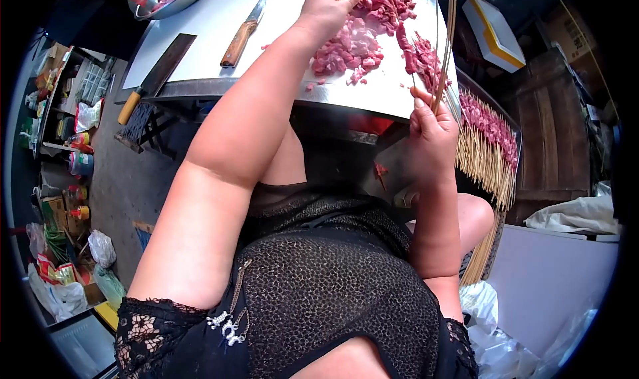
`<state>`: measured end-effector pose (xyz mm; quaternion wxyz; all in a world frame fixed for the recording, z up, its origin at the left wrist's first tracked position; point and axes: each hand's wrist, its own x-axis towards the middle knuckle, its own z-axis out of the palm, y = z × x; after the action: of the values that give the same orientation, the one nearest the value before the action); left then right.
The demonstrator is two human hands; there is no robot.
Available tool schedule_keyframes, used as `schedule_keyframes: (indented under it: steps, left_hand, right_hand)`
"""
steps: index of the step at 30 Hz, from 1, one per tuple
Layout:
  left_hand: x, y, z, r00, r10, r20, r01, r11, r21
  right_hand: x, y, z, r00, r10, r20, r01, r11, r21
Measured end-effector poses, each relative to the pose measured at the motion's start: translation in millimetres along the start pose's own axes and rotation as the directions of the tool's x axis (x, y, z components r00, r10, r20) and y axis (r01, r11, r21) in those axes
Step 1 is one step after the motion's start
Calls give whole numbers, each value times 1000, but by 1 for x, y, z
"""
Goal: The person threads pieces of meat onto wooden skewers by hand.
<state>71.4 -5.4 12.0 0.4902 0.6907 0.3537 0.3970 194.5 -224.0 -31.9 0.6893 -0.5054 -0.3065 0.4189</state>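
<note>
Nearest: bundle of thin sticks (482, 259) low on the right; can't tell if their far ends carry meat. Beyond it, a dense row of meat sticks (489, 129), meat at the bench end, bare ends toward the person. That's the done part, looks like a big batch. They seem to lie in a metal-rimmed tray (520, 149), packed tight.

Right hand (432, 123): fingers closed round several bare sticks (450, 36), with thumb and finger pinching the lower end of one part-loaded stick (407, 53). That one has meat along its middle, tip end bare, so I'd call it unfinished. It's over the bench (200, 75), next to a small heap of meat (427, 49).

Left to do: plenty. Pale cut meat (349, 46) is mid-bench, with a darker red heap (393, 6) behind it. Left hand (329, 9) is at that red heap, fingertips pressed together; can't tell whether a piece is between them.

Off to the left, cleaver (160, 69) and knife (245, 33) lie on the bench, neither in hand.

Far containers: metal bowl (190, 0) at the far left holds more meat, fill level cut off by the frame. White box (496, 33) with yellow band, far right: contents not visible.
</note>
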Motion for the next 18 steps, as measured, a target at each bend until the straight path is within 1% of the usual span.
schedule_keyframes:
  steps: [1,2,3,4,6,7,8,10,11,12,14,15,16,18]
  left_hand:
    - [4,-3,1,1000,0,3,0,1000,0]
    - [7,-6,3,996,50,68,-63,976,210]
    - [8,-6,5,986,85,143,-137,904,406]
    - [6,-8,10,978,76,195,-166,848,503]
    - [1,-5,19,948,71,312,-291,596,748]
    - [2,-12,23,950,43,311,-291,487,823]
    - [1,-13,23,949,40,313,-292,488,823]
    - [-3,1,18,958,-67,280,-177,629,757]
    - [-5,8,12,942,-150,300,-94,741,665]
    - [-5,5,8,942,-150,302,-96,739,667]
    - [0,-8,0,983,-4,181,-76,898,433]
    - [-2,-7,-4,988,-50,144,18,977,213]
    - [-4,-7,-7,991,-61,118,58,998,25]
    - [-8,-5,-13,994,-32,108,53,979,-195]
  right_hand:
    - [2,0,-3,1000,0,-3,0,1000,0]
    - [3,1,-7,1000,3,-6,-3,1000,-3]
    - [5,2,-9,1000,7,-10,-7,1000,-7]
    - [5,3,-10,1000,6,-14,-6,1000,-7]
    - [4,4,-12,999,20,-33,-21,998,-59]
    - [4,7,-14,1000,9,-17,-10,999,-40]
    - [2,8,-14,1000,12,-19,-13,999,-39]
    - [1,9,-13,999,46,-20,-46,999,-21]
    - [1,9,-13,999,44,-20,-44,999,-18]
    - [1,11,-12,999,45,-13,-45,999,15]
    - [-1,11,-11,999,46,-5,-46,998,47]
    - [-3,11,-9,998,57,-8,-56,998,24]
    - [-5,10,-7,998,67,-10,-67,998,0]
    - [-7,11,-3,998,58,18,-57,998,-32]
